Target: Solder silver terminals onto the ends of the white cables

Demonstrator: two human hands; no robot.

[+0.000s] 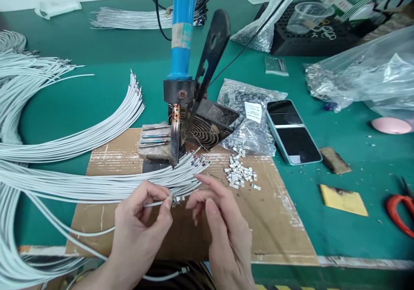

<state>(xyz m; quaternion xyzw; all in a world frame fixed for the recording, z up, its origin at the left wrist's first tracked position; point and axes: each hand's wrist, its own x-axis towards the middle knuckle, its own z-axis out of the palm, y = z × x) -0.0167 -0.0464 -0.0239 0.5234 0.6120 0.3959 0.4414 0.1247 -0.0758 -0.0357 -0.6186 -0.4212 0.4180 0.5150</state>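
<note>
My left hand point(142, 221) is closed in a pinch on the end of a white cable point(153, 204). A small white connector point(178, 199) shows just past its fingertips. To the right, my right hand point(223, 225) has thumb and fingers curled around a thin solder wire point(201, 196), a short length of which shows between the fingers. Above both hands a blue-handled soldering iron point(181, 44) is mounted tip down, its dark tip over a bundle of white cables point(129, 186). A pile of small white connectors point(239, 171) lies right of the cable ends.
Cardboard point(258, 225) covers the green table point(226, 66) under my hands. A phone point(293, 132), a bag of parts point(249, 113), a yellow sponge point(343, 200) and red-handled scissors point(399, 212) lie to the right. More cable bundles point(80, 137) spread at left. Behind stands a black crate point(291, 44).
</note>
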